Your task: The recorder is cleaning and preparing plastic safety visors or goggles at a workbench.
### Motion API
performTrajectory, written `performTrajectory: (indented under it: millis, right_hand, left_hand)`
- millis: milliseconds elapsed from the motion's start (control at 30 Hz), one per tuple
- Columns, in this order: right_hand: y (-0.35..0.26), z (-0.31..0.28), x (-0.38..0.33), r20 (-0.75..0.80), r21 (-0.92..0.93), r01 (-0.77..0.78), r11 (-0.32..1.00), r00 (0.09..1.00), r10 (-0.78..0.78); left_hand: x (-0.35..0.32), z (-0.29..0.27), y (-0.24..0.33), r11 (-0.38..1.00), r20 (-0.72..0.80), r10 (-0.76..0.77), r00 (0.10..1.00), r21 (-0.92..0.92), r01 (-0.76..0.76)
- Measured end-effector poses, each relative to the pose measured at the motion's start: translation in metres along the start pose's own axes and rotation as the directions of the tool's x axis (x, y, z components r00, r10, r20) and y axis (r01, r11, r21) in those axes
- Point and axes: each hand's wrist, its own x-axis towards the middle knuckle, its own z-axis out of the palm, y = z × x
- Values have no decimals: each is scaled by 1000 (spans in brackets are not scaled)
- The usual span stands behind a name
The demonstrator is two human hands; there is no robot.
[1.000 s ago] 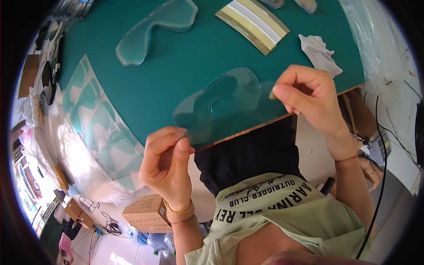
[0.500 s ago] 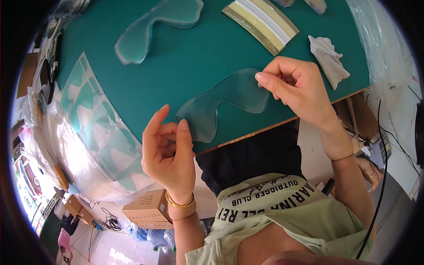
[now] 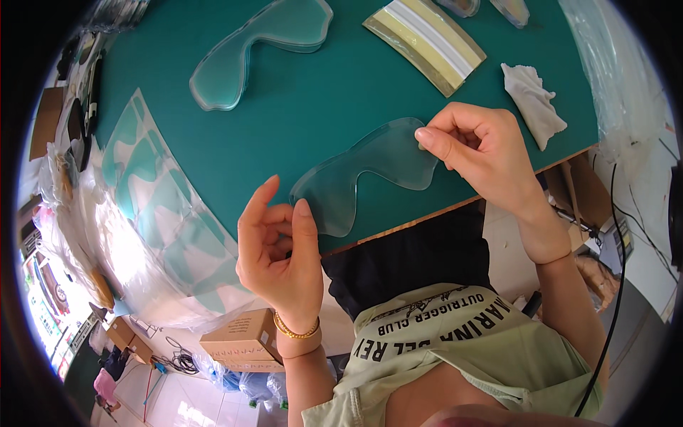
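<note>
By the clear lens (image 3: 388, 155), the left hand (image 3: 283, 260) has released its pinch.

Right hand's (image 3: 484, 153) fingers (image 3: 435, 140) cover one end of the clear visor piece (image 3: 384, 146); we can't see its edge there. Left hand's (image 3: 281, 245) thumb overlaps the other end, so we can't tell grip from touch. Top edge clips the surface (image 3: 341, 78), visor stack (image 3: 220, 75) (layers too fine for us to count) and clear items (image 3: 512, 11). Left forearm (image 3: 309, 377) partly hides the cardboard box (image 3: 238, 338).
</note>
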Motion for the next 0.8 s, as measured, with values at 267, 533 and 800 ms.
performTrajectory:
  millis: [267,533,800]
  right_hand:
    - [-1,-2,-2,-1,11,3,1000,1000,-3]
    - [-2,-1,-1,2,4,-1,1000,1000,1]
    - [-12,-4,-3,-17,-90,37,995,999,-38]
  left_hand:
    - [1,1,2,1000,2,26,1000,8,-26]
    - [2,1,-2,998,-9,65,998,-4,-65]
    - [3,3,4,1000,33,6,999,-4,-5]
